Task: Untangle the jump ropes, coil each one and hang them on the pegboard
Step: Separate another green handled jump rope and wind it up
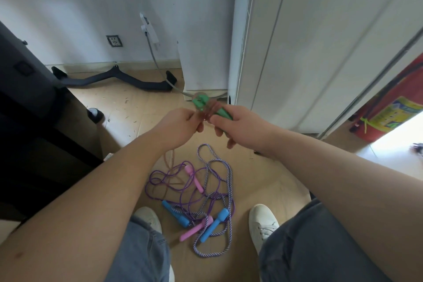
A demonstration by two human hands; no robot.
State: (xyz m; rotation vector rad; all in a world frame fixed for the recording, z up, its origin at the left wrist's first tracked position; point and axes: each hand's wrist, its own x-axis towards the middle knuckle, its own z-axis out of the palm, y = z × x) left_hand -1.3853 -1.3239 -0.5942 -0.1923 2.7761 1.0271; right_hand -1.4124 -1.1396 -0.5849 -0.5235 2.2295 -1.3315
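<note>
**One rope in hand, two in the heap**

Down between the white shoes (263,224) the purple rope (160,178) with pink handles (193,177) and the striped rope (229,174) with blue handles (176,213) lie tangled together on the floor (274,178); sensible spot, parked out of the way while one gets sorted; higher up, the right hand (242,128) is wrapped round the green handles (201,101), looks like bundling them so the ends can't wander; the left hand (180,125) pinches the pinkish cord (209,111) right beside, I'd guess winding a coil; a tail of it hangs toward the floor; no pegboard in view, just wall and a fire extinguisher (393,110) beyond.
</note>
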